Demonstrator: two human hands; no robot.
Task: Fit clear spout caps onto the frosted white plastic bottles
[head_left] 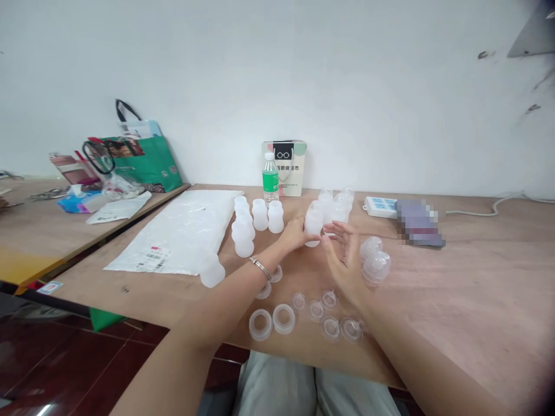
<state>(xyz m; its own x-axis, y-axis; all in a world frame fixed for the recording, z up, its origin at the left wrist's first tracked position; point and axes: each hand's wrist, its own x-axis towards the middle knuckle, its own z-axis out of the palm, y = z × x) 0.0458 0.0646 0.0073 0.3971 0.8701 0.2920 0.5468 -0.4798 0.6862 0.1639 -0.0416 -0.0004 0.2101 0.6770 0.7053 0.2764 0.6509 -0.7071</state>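
White and cloudy, the bottle [313,219] is upright in the grip of your left hand [298,232]. Your right hand [347,254], loosely spread, is just beside it; 2 pale rings [276,320] lie near the desk's [451,289] front edge.

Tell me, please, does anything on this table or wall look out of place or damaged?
One white bottle sits apart from the other white bottles, at the near corner of the white bag; whether it leans is unclear. The wall has chipped-looking marks at upper right. Nothing looks spilled.
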